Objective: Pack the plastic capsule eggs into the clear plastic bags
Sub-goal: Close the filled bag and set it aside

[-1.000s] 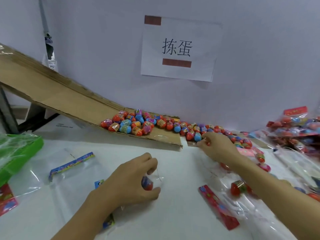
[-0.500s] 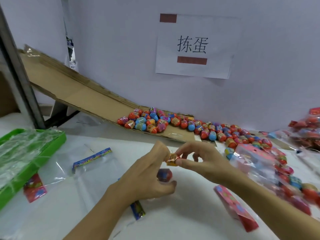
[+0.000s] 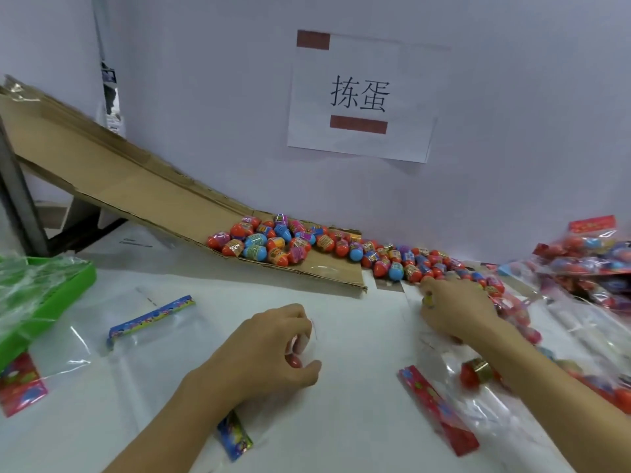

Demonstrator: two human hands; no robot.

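- Nearest, at 6 o'clock: left hand rested on the white surface, fingers curled narrow around the mouth of a clear bag. A red capsule egg showed between thumb and fingers, apparently already inside the film. The bag's blue header strip poked out under the wrist.
- Risk here, as judged: the film is slick and nearly invisible; if the pinch slackened the mouth could collapse and the next egg would land outside it, or the egg inside could roll out.
- At 4 o'clock: a red-headed bag lay flat with a red egg in it, touching the right forearm. An arm sweep could drag it or spill it.
- At 9 o'clock: a spare empty bag with a blue header, apart from both hands; beyond it a green tray.
- At 2 o'clock: right hand stretched palm-down onto the near edge of the loose egg pile, fingers bent and close together, tips among the eggs. Something small and yellowish showed at one fingertip; whether an egg was actually gripped I could not tell.
- Risk, as judged: raking round eggs could scatter neighbours across the surface.
- Farthest, 11–12 o'clock: more eggs sat at the foot of the cardboard ramp; a jolt might send them rolling.
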